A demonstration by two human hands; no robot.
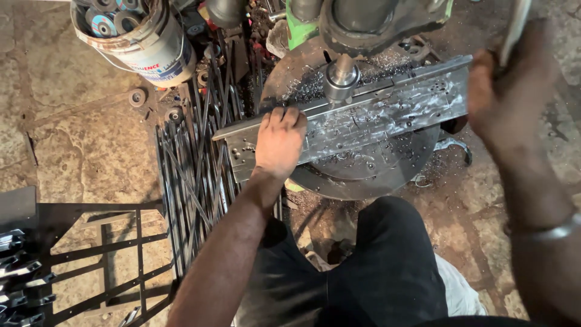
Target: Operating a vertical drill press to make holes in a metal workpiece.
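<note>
- I am pressing my left hand point(279, 140) flat on the long metal plate point(363, 118), fingers spread over its near edge, not wrapped around it; the plate is lying across the round drill-press table point(369, 175), right under the drill chuck point(341, 77).
- My right hand point(505, 91) is gripping the feed lever point(514, 30) above the plate's far end; it is blurred, but the fingers are looking closed around it.
- Nothing but my palm is holding the plate, so I am judging that if the bit grabs, the plate could be spinning round and striking my wrist.
- My fingertips are sitting near the chuck, and a slip forward could be carrying them into it.
- Metal shavings point(308, 91) are lying all over the plate and table; they could be cutting my bare skin or letting the plate slide.
- The plate's left end is hanging past the table over the bundle of thin rods point(193, 169), so it could be tipping if I ease off.
- The bucket of grinding discs point(136, 36) is standing well apart and looking harmless.
</note>
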